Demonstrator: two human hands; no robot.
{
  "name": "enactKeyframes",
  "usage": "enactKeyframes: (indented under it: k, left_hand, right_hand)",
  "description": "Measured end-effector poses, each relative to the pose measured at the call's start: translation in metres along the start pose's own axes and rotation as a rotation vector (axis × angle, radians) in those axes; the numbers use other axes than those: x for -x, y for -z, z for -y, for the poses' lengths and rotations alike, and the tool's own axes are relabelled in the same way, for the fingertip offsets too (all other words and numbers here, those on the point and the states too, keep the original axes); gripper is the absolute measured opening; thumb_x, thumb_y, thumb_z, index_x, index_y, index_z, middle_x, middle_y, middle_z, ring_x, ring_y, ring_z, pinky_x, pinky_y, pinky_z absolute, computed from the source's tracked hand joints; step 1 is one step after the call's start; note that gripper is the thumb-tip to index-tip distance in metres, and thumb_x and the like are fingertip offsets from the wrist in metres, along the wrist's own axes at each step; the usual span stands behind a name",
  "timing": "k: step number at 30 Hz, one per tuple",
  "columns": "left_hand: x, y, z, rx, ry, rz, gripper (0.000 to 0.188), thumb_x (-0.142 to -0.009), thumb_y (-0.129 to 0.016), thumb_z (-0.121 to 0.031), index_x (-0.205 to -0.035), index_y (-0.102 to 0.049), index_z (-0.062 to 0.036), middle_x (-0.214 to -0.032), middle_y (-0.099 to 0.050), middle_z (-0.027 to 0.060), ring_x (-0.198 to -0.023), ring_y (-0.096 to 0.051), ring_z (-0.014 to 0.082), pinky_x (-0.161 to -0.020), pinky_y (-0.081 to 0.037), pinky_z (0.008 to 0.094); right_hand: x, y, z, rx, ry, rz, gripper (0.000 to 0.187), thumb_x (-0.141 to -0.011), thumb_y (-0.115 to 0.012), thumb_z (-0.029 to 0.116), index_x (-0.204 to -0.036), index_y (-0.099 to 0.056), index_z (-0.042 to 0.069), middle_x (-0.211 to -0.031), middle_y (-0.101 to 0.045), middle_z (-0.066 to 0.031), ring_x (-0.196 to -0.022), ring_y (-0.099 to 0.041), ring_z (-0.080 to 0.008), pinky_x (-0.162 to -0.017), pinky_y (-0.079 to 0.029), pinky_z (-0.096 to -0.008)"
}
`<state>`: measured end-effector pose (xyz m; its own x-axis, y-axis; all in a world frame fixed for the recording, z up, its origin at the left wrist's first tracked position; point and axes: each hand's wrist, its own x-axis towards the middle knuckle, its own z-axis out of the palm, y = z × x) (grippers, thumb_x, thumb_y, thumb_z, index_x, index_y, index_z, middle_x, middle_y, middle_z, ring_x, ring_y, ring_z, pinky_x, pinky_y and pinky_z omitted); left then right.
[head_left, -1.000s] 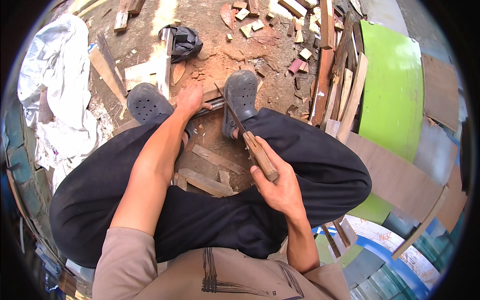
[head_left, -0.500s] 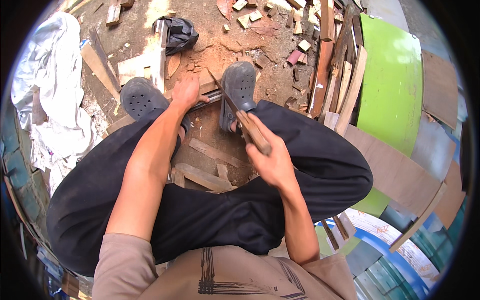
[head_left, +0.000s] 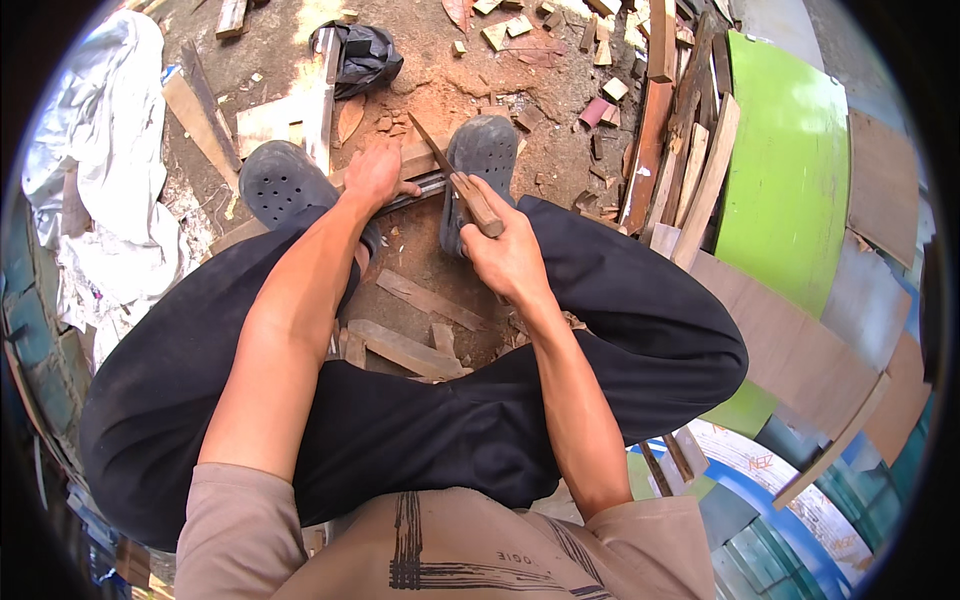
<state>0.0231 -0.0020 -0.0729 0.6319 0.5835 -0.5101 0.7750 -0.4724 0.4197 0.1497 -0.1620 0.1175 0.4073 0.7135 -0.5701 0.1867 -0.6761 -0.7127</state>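
My left hand (head_left: 374, 178) is closed over a strip of wood (head_left: 418, 158), its thumb reaching over the near side. The wood lies crosswise between my two grey clogs, low over the ground. Right beside it on the near side is a grey, metallic-looking bar (head_left: 428, 187). In my right hand (head_left: 508, 248) is the wooden handle of a saw (head_left: 477, 207). Its thin brownish blade shows almost edge-on and slants far-left across the wood, close to the right clog (head_left: 482, 152). Whether the teeth touch the wood, I cannot tell.
Wood offcuts (head_left: 400, 350) lie between my legs. A black plastic bag (head_left: 366, 60) and small scraps are beyond my feet. Long wood pieces (head_left: 690, 170) and a green panel (head_left: 785, 160) lie to the right, a white cloth (head_left: 110, 190) to the left.
My right hand has pushed the saw away from me and slightly left, so its blade reaches farther past the wood. My left hand stays on the wood.
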Motion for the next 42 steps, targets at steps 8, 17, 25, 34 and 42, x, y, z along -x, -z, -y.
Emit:
enactKeyframes:
  k: [8,17,25,34,42]
  left_hand:
    - [0.006,-0.006,0.006,-0.032,0.001,-0.038,0.099,-0.066,-0.091,-0.053,-0.14,-0.052,-0.0006,-0.131,-0.065,0.0234,-0.126,-0.06,0.0387,-0.104,-0.047,0.0511]
    - [0.003,0.003,0.001,-0.02,0.02,-0.029,0.098,-0.067,-0.091,-0.053,-0.139,-0.052,-0.0002,-0.128,-0.066,0.0232,-0.125,-0.06,0.0393,-0.103,-0.047,0.0512]
    - [0.009,0.005,-0.007,-0.005,0.021,0.042,0.091,-0.068,-0.091,-0.053,-0.133,-0.056,0.0006,-0.133,-0.065,0.0196,-0.13,-0.058,0.0357,-0.105,-0.045,0.0499]
    - [0.012,0.004,-0.001,-0.038,0.031,-0.032,0.09,-0.069,-0.091,-0.051,-0.133,-0.055,0.0006,-0.132,-0.065,0.0193,-0.131,-0.057,0.0362,-0.105,-0.045,0.05]
    - [0.003,-0.001,0.003,-0.021,-0.01,-0.073,0.095,-0.067,-0.091,-0.05,-0.141,-0.054,-0.0037,-0.127,-0.067,0.023,-0.124,-0.061,0.039,-0.102,-0.048,0.0511]
  right_hand:
    - [0.104,0.05,0.02,-0.06,0.054,0.076,0.071,-0.082,-0.06,-0.002,-0.152,-0.049,0.003,-0.14,-0.063,-0.0231,-0.133,-0.06,-0.032,-0.113,-0.042,-0.0373]
    - [0.074,0.038,0.015,-0.069,0.071,0.093,0.07,-0.083,-0.06,-0.002,-0.152,-0.048,0.002,-0.143,-0.062,-0.0229,-0.138,-0.057,-0.0306,-0.114,-0.041,-0.0351]
    - [-0.002,-0.002,-0.003,0.02,0.054,-0.015,0.065,-0.085,-0.064,0.009,-0.148,-0.052,0.003,-0.119,-0.069,-0.0311,-0.115,-0.07,-0.0382,-0.099,-0.051,-0.0392]
    - [0.072,0.043,0.021,-0.075,0.086,0.08,0.068,-0.082,-0.061,0.001,-0.15,-0.05,0.0,-0.139,-0.063,-0.0255,-0.134,-0.06,-0.0357,-0.112,-0.044,-0.0383]
    - [0.092,0.037,0.012,-0.008,0.144,0.041,0.071,-0.083,-0.064,0.003,-0.153,-0.048,0.006,-0.135,-0.064,-0.0285,-0.129,-0.06,-0.0417,-0.108,-0.046,-0.0397]
